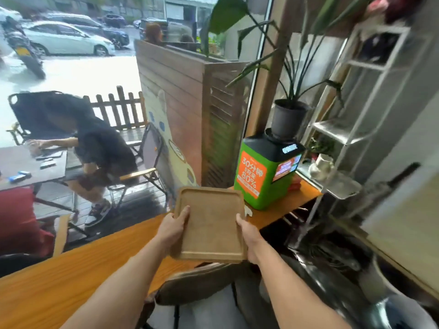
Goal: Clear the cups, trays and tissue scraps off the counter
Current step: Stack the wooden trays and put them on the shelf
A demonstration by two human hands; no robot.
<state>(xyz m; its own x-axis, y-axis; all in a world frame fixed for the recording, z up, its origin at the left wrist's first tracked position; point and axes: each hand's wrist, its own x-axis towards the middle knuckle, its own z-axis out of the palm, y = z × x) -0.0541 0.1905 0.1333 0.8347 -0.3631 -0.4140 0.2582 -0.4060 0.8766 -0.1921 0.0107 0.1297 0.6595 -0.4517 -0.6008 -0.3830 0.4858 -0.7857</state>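
A square wooden tray (210, 224) with a raised rim is held in the air above the orange wooden counter (78, 274), tilted a little toward me. My left hand (175, 223) grips its left edge, thumb on top. My right hand (247, 232) grips its right edge. The tray carries nothing. A small white tissue scrap (248, 211) lies on the counter just past the tray's right corner, partly hidden by it. No cups are in view.
A green and orange charging kiosk (266, 172) stands on the counter's right end with a black potted plant (288, 117) on top. A white metal shelf (351, 129) is at the right. A padded stool (204, 281) sits below the tray. A seated person (95, 143) is outside the window.
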